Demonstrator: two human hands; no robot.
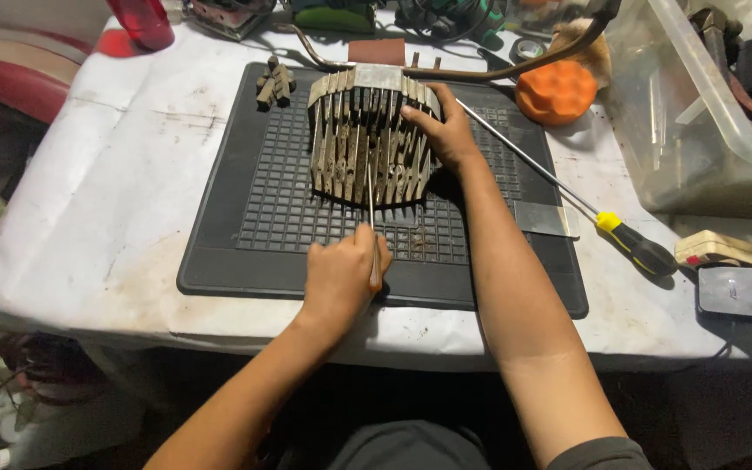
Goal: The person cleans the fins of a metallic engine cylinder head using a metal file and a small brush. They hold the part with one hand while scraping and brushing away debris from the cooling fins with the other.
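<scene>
A dirty finned metal cylinder head [367, 139] lies on a black gridded rubber mat [254, 200]. My right hand [444, 129] grips its right edge, fingers curled over the fins. My left hand [341, 274] is closed on a thin metal pick [371, 204] with an orange handle. The pick's tip reaches up between the fins near the part's lower middle.
A long screwdriver [567, 198] with a yellow and black handle lies to the right. An orange foam pad [555, 90], a clear plastic bin [698, 113], a small metal part [273, 83], a red bottle [143, 21] and a dark square device [733, 292] surround the mat.
</scene>
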